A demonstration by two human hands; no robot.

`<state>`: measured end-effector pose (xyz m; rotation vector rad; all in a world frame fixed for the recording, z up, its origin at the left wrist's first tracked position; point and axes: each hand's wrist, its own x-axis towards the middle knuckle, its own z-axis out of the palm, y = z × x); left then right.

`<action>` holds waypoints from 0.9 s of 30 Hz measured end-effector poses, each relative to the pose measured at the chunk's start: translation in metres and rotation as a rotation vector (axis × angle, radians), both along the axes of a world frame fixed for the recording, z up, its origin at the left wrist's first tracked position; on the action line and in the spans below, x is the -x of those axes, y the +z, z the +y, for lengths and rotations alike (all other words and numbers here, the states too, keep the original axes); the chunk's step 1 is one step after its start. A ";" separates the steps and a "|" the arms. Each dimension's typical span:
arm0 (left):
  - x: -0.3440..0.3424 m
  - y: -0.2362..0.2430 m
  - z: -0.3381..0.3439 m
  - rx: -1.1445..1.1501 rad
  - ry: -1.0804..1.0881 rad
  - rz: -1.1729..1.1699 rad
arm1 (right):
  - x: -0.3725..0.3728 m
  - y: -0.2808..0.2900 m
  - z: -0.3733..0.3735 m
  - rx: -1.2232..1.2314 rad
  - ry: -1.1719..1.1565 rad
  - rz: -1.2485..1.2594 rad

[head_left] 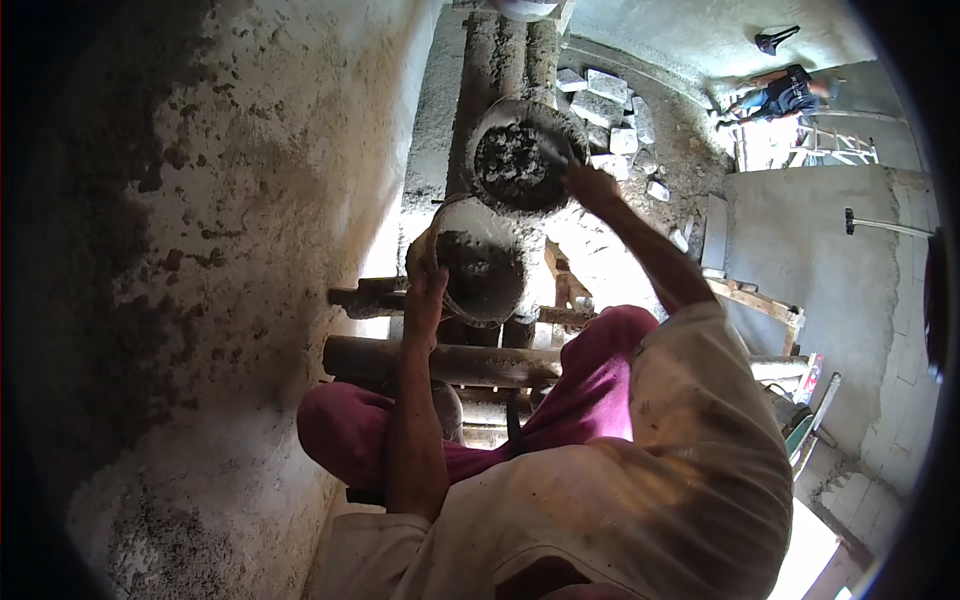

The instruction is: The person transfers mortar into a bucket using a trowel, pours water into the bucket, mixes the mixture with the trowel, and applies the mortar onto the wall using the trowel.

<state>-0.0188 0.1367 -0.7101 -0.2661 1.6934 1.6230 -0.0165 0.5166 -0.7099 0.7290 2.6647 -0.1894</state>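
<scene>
My left hand (428, 290) grips the left rim of the near bucket (462, 215), which is tilted and has dark wet mortar inside. Just beyond it stands a second, round bucket (578, 125) holding lumpy grey mortar (515, 160). Over that bucket's right side my right hand (592, 187) is closed on a tool that looks like a trowel (556, 152); its blade is smeared and partly lost against the mortar.
I am on a scaffold of round poles (450, 362) close beside a rough plastered wall (240, 250). Pale blocks (600, 105) lie beyond on the right. Another person (785, 95) is at the far right, near a wooden frame (835, 145).
</scene>
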 end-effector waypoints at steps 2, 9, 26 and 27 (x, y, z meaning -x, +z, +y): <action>0.002 0.002 -0.013 -0.083 0.039 -0.030 | -0.009 -0.009 -0.021 0.032 0.015 0.058; 0.008 0.009 0.016 -0.033 -0.015 -0.107 | -0.042 -0.027 0.011 0.275 0.224 0.043; 0.000 0.026 -0.010 0.073 0.008 0.037 | 0.021 0.026 -0.033 0.831 -0.138 -0.242; 0.000 0.027 -0.011 0.068 -0.001 -0.013 | 0.019 0.026 -0.032 0.850 -0.185 -0.239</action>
